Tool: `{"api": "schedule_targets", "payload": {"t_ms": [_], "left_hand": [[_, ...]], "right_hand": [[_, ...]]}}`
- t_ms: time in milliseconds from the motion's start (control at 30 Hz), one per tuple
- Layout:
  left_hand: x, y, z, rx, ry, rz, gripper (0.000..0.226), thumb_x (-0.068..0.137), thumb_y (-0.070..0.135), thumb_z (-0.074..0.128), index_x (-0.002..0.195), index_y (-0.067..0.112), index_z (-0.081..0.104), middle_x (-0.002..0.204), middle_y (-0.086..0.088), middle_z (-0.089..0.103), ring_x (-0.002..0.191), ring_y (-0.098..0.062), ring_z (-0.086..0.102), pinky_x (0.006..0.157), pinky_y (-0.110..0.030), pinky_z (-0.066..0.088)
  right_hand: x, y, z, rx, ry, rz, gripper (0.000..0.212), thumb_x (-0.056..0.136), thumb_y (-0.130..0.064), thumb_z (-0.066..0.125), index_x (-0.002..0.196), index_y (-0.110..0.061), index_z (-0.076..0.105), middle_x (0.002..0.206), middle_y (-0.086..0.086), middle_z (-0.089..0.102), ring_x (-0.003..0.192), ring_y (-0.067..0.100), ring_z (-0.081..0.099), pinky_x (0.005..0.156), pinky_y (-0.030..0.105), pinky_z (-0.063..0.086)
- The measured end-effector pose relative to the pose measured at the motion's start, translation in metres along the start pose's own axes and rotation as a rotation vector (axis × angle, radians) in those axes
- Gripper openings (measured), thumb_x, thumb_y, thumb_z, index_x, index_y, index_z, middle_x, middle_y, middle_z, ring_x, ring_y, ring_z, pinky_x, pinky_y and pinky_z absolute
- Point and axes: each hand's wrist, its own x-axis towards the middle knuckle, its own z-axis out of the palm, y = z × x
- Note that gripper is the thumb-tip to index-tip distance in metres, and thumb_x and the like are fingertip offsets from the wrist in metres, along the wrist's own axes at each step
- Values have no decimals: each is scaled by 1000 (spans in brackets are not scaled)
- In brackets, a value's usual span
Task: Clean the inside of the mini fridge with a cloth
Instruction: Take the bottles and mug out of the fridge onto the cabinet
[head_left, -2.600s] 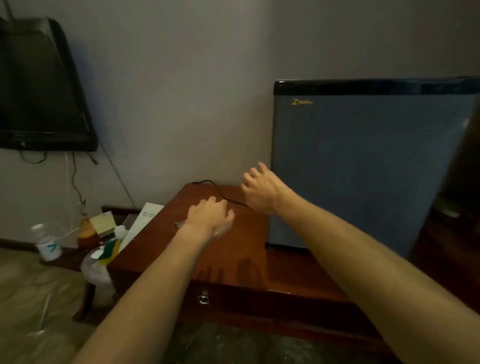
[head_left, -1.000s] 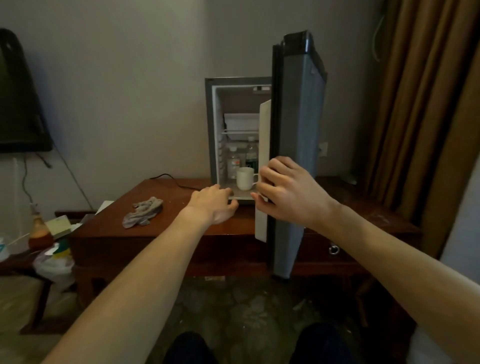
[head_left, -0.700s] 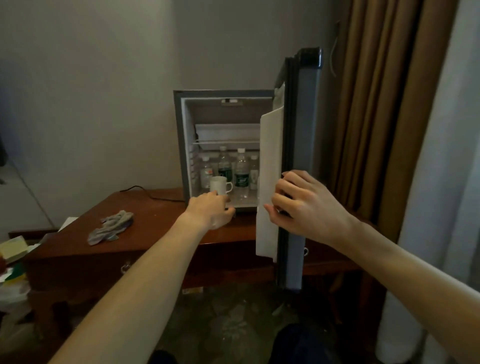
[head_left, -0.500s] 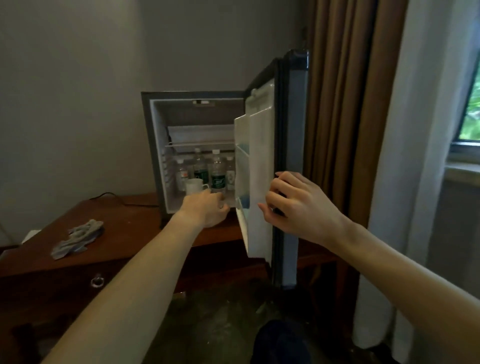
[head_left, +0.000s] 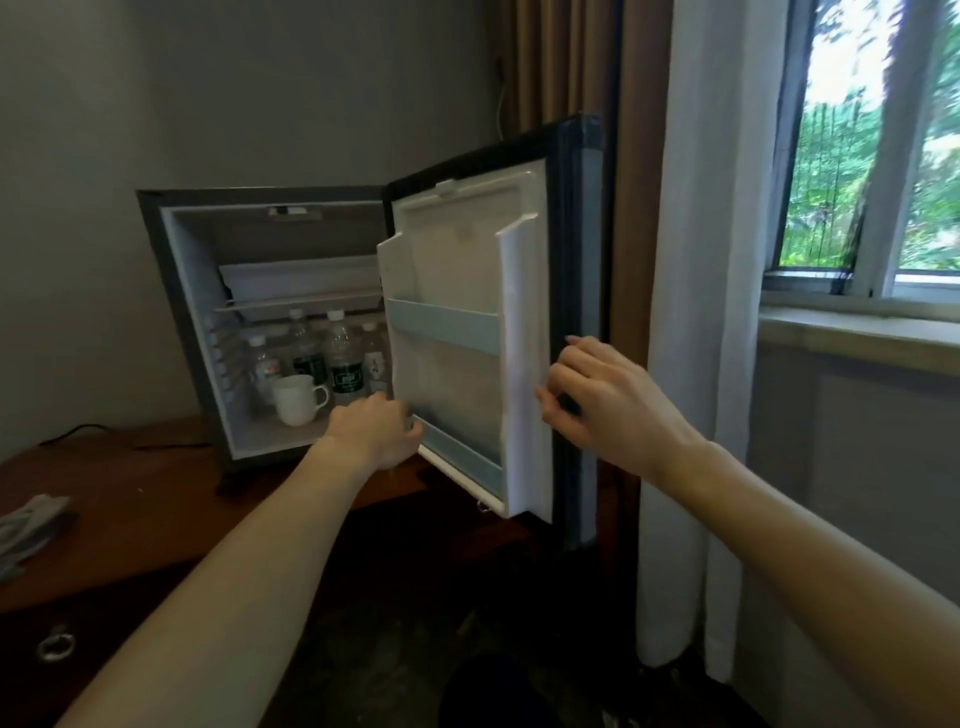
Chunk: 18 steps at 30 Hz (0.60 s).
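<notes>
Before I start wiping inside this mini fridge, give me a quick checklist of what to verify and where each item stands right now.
1. Door open wide enough to reach in: ok.
2. Cloth in hand: not ok; it lies on the wooden table at the far left.
3. Fridge floor cleared: not ok; a white mug and water bottles stand inside.
4. Left hand free: ok, it holds nothing.
5. Right hand free: not ok; it holds the door edge.
6. Dirt on inner walls: cannot tell.

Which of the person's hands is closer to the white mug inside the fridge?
The left. The left hand is at the fridge's open front, just right of the white mug. The right hand grips the outer edge of the open door, well to the mug's right.
</notes>
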Motion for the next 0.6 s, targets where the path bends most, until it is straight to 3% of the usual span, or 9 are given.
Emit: {"api": "schedule_targets", "payload": {"t_ms": [133,233,300,600], "left_hand": [[4,2,3,6,-28,17,51,101,56,30,135,28,55,131,-8,55,119,-32,55,92,-45,43],[7,2,5,2,-19,27,51,101,56,30,136,27,55,131,-9,55,120,-33,54,90,-45,41],[9,0,6,-4,-5,19,53,101,56,29,138,27,55,133,-10,55,122,-33,54,94,-46,42],[13,-22,9,9,5,-1,52,100,55,32,135,25,56,129,-8,55,119,-31,55,96,-45,46]], "right_hand": [[-11,33,-3,17,-87,129,20,101,-29,51,92,-18,65,90,-7,58,88,9,53,104,36,44],[-16,52,0,18,-102,286,18,98,-33,52,89,-20,62,89,-8,53,84,8,48,79,32,52],[-18,59,5,4,-91,341,19,98,-32,53,86,-19,61,86,-8,53,80,8,47,71,30,51],[8,28,43,-20,-134,260,25,94,-35,51,87,-16,65,87,-2,58,78,12,51,61,28,49]]}}
